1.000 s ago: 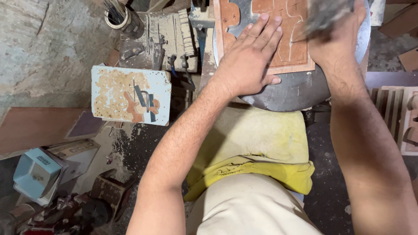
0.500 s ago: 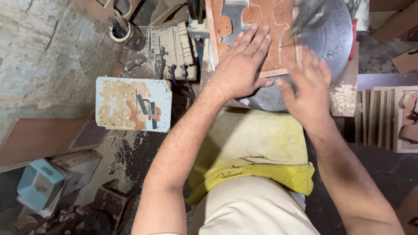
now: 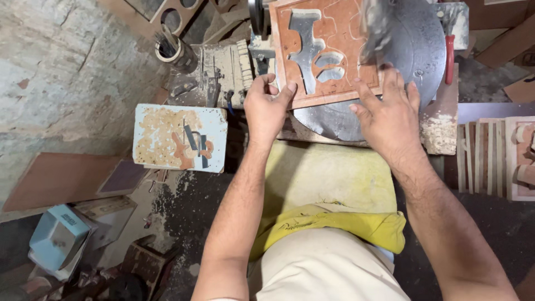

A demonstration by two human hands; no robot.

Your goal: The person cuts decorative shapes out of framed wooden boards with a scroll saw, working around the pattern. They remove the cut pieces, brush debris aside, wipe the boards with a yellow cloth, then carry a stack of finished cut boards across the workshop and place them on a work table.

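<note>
A reddish-brown wooden board (image 3: 334, 92) with curved cut-out shapes lies on a round grey metal saw table (image 3: 415, 53). My left hand (image 3: 266, 108) grips the board's near left corner, thumb on its top face. My right hand (image 3: 387, 114) presses flat on the board's near right edge and the metal table, fingers spread. A blurred saw arm (image 3: 374, 25) stands above the board's right part. Sawdust (image 3: 437, 134) is piled at the table's right side.
A pale blue worn board (image 3: 179, 137) with small tools lies to the left. A dusty machine part (image 3: 214, 72) and a tin of sticks (image 3: 170, 49) stand behind it. Cut wooden panels (image 3: 496, 159) stack at the right. A red-handled tool (image 3: 449, 58) lies at the table's far right. Yellow cloth (image 3: 329, 178) covers my lap.
The board has slid nearer and turned, so more cut-outs show. My left hand went from flat on the board to gripping its corner. My right hand shifted onto the near right edge.
</note>
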